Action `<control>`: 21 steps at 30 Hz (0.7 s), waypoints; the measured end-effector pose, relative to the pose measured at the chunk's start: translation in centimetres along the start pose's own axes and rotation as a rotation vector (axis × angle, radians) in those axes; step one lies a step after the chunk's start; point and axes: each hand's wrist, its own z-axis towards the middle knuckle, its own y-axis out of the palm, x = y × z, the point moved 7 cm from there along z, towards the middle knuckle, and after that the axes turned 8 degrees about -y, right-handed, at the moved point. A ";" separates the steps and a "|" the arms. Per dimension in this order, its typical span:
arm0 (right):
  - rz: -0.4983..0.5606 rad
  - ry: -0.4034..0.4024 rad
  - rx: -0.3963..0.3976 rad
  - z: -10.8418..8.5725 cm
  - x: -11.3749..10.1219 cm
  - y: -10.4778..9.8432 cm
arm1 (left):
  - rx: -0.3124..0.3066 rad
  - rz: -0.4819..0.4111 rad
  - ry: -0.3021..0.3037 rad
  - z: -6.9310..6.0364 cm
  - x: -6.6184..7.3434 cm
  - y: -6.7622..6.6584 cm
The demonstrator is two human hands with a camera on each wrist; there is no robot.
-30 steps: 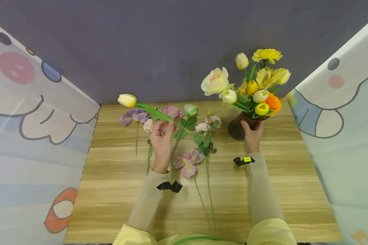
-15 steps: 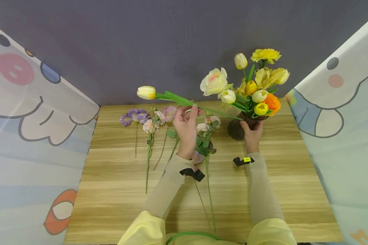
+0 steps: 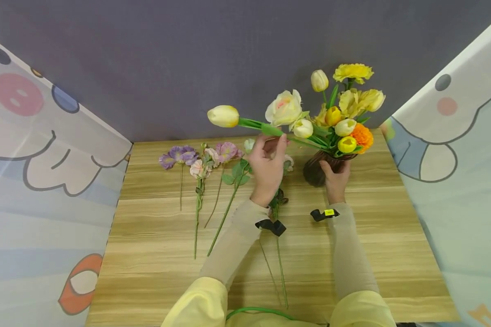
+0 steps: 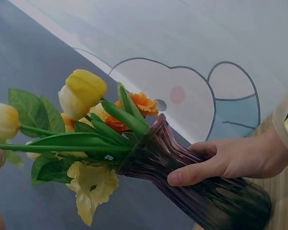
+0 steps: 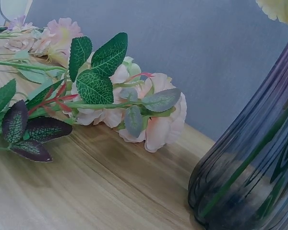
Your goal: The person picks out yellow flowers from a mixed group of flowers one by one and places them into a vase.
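Observation:
My left hand [image 3: 268, 165] pinches the green stem of a pale yellow tulip [image 3: 222, 116], whose bloom points left. In the left wrist view, that stem [image 4: 62, 148] runs from my fingertips to the mouth of a ribbed, dark purplish glass vase [image 4: 216, 196]. My right hand [image 3: 336, 180] grips the vase [image 3: 314, 170] below its rim, thumb across the near side. White and yellow tulips, a cream rose [image 3: 284, 108], a yellow carnation [image 3: 353, 72] and an orange flower [image 3: 362, 138] fill the vase. Stems show through its glass [image 5: 249, 172] in the right wrist view.
Left of the vase, loose artificial stems lie on the wooden table [image 3: 147, 254]: a purple flower [image 3: 179, 156], a pink flower [image 3: 227, 151] and pale pink blooms [image 5: 158, 124]. My left forearm covers part of them. A grey wall [image 3: 167, 68] stands behind.
My left hand has moved right toward the vase with the tulip, and the stem's end has come to the vase's mouth. My right hand keeps its grip on the vase.

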 end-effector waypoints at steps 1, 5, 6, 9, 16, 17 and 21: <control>-0.005 0.001 -0.002 0.0 0.0 0.0 | -0.020 0.025 0.036 0.0 0.3 0.3; 0.001 0.006 -0.005 -0.2 -0.6 0.4 | -0.101 0.134 0.138 -0.1 0.9 1.4; -0.002 0.000 -0.011 -0.3 -0.8 0.5 | -0.118 0.163 0.143 -0.1 0.9 1.6; 0.002 -0.012 -0.022 -0.3 -1.2 0.6 | -0.161 0.230 0.125 -0.1 0.4 2.3; -0.003 -0.016 -0.005 -0.2 -0.3 0.2 | -0.235 0.366 0.023 0.3 -1.5 3.1; -0.008 -0.025 -0.005 -0.1 -0.2 0.1 | -0.248 0.384 0.007 0.3 -1.8 3.2; -0.009 -0.045 -0.008 -0.1 -0.1 0.0 | -0.283 0.421 -0.051 0.3 -2.4 3.5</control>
